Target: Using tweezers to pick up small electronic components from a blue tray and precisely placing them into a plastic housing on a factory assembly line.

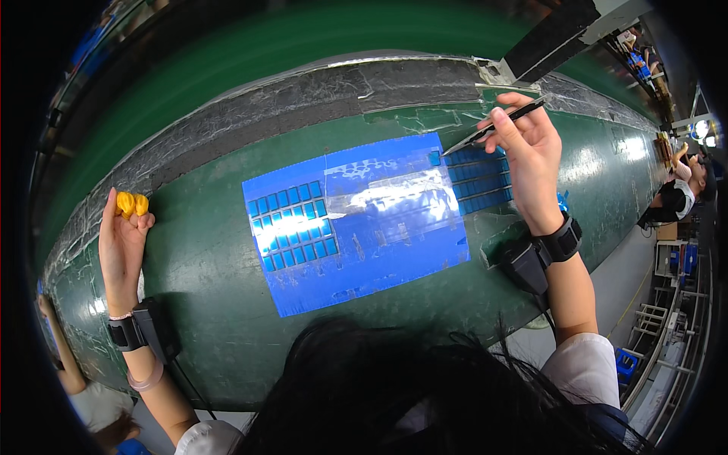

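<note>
My right hand [527, 155] pinches slim black pointed tweezers [493, 130], their tip down at the upper right corner of a blue board [402, 254]. A small blue rectangular piece [434, 158] lies on that corner, beside the tip. Rows of similar small blue pieces [292, 227] cover the board's left part, some washed out by glare. Further rows of pieces [479, 180] lie right of the board, partly behind my right hand. Off to the left, my left hand [123, 250] is raised, fingers loosely bent, with yellow finger cots [133, 203] on the fingertips and nothing visibly held.
The green tabletop [205, 265] is scuffed, with worn dark tape [280, 106] along its far edge. A dark post [550, 38] rises at the far right. Black boxes are strapped to both my wrists. Other people [679, 189] sit to the right and lower left.
</note>
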The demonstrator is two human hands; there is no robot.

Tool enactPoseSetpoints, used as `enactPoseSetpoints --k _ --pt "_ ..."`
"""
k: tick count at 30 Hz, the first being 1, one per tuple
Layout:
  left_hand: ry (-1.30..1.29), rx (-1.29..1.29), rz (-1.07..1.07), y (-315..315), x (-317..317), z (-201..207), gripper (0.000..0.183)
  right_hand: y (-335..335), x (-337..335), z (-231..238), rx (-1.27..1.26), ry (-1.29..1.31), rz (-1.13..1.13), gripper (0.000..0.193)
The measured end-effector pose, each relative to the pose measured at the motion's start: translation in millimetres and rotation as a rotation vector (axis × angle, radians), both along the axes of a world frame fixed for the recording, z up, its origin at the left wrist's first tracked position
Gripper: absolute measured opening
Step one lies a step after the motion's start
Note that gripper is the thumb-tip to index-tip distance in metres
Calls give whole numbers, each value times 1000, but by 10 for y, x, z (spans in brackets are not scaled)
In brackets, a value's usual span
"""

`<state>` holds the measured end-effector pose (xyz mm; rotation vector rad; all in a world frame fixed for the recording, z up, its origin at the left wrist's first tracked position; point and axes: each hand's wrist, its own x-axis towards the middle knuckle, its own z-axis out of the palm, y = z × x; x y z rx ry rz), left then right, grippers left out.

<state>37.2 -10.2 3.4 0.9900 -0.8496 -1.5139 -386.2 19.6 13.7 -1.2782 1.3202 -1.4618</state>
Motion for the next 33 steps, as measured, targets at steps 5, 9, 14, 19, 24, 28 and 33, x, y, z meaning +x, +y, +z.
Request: enactPoseSetpoints --k 5,9,14,19,24,28,33 --pt "-7 -7 -49 -4 23 4 17 3 16 26 -3 -53 -32 23" --pt "-13 1 -14 -1 -24 25 18 14 16 15 39 -142 -18 23" --pt "6 6 -32 -2 -34 29 20 67 57 49 58 -146 15 23" --pt "-21 1 -9 -5 -44 46 21 76 33 56 53 -139 29 23" --pt "-53 -1 8 18 -80 99 24 65 21 35 44 -159 29 22" --pt "-62 3 31 55 -69 96 27 72 57 51 43 -135 27 22" --pt "-78 -26 -14 57 -126 116 32 68 19 4 6 -123 -61 23"
